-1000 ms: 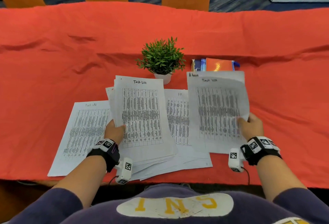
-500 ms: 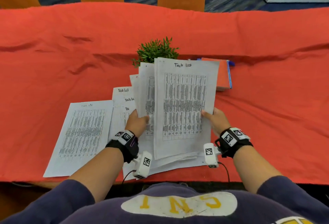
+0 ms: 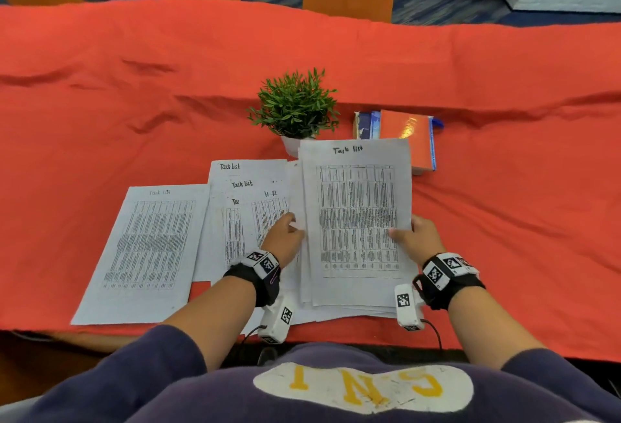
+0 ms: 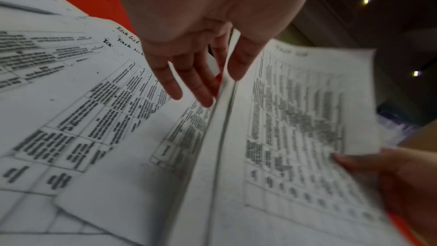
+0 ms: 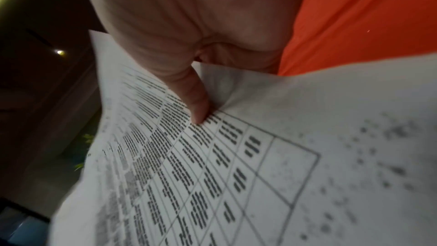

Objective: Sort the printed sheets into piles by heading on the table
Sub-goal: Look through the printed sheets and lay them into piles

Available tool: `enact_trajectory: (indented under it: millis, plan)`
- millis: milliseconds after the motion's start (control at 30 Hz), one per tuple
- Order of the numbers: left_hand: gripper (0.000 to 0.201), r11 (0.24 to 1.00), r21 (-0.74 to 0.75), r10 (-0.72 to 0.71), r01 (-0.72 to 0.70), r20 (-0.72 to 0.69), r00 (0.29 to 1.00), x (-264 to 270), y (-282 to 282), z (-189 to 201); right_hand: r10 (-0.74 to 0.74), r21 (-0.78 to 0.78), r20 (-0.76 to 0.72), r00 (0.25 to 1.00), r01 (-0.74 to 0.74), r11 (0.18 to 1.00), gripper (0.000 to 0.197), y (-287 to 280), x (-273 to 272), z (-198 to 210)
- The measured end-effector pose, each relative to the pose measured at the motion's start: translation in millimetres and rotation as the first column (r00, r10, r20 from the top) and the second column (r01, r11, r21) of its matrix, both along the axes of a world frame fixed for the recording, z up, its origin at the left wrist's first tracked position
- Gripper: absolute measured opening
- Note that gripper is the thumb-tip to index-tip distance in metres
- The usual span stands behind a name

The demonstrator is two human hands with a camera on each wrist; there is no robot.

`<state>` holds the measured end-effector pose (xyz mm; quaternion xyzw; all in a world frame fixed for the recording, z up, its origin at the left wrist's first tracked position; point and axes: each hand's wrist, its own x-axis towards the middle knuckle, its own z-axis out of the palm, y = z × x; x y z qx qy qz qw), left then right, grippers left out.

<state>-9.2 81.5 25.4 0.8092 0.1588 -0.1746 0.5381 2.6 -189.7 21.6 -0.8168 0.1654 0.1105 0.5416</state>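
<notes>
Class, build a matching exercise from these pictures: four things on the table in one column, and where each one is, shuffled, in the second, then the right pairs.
Things
1. potted plant
2. orange book
3. held Task list sheet
4. single Task list sheet

Places
A. flat, far left
B. between both hands
C. right of the plant
D. behind the papers, middle

Pairs: 1-D, 2-C, 3-B, 4-A

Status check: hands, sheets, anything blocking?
Right hand pinches the raised Task list sheet. Left hand grips the left edge of that raised batch. Single Task list sheet lies far left. Potted plant behind, apart.
</notes>
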Motion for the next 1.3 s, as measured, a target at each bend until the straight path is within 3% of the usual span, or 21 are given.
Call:
enact_trajectory:
  millis: [67,200,367,500,600,733,867,967,1100,1200,1300]
  plan:
    - [0.018,0.990,0.143,0.004,0.003,-0.049,0.999,2,3,-11,-0.047,-0.008,0.016,0.999,0.047,0.999,0.024,-15,-3,2]
    - [0.025,0.925,0.380,0.027,-0.009,-0.043,0.999,6,10,-32,-0.139,-0.001,0.008,0.990,0.139,0.990,0.029,-50,-6,1]
    - [0.059,0.854,0.518,-0.012,0.048,-0.074,0.997,13,-1,-51,-0.251,0.070,-0.014,0.968,0.252,0.965,0.038,-81,-11,-2]
    - [0.074,0.846,0.526,0.000,0.081,-0.153,0.988,18,-11,-60,-0.268,0.087,-0.016,0.963,0.269,0.959,0.038,-89,-16,2]
    - [0.052,0.886,0.456,-0.013,0.083,-0.153,0.988,19,-14,-62,-0.278,0.092,-0.024,0.960,0.279,0.956,0.039,-95,-17,4]
    - [0.022,0.927,0.374,-0.017,0.019,-0.007,1.000,17,-16,-57,-0.295,0.110,-0.049,0.954,0.299,0.948,0.037,-101,-13,-2]
    - [0.018,0.961,0.255,0.094,-0.107,0.066,0.993,9,-15,-54,-0.298,0.119,-0.057,0.953,0.303,0.945,0.035,-101,-9,-6]
    - [0.027,0.915,0.360,0.172,-0.184,0.066,0.983,4,-7,-61,-0.312,0.132,-0.068,0.948,0.319,0.939,0.037,-97,-6,-6]
    - [0.032,0.818,0.550,0.232,-0.165,-0.054,0.971,-6,6,-58,-0.317,0.153,-0.087,0.944,0.328,0.932,0.039,-90,-2,-7]
    - [0.039,0.796,0.592,0.263,-0.129,-0.145,0.954,-11,10,-54,-0.289,0.148,-0.087,0.953,0.299,0.943,0.038,-85,-1,-3]
    - [0.031,0.807,0.558,0.320,-0.194,-0.137,0.937,-11,11,-52,-0.276,0.144,-0.084,0.958,0.286,0.947,0.037,-82,0,-2]
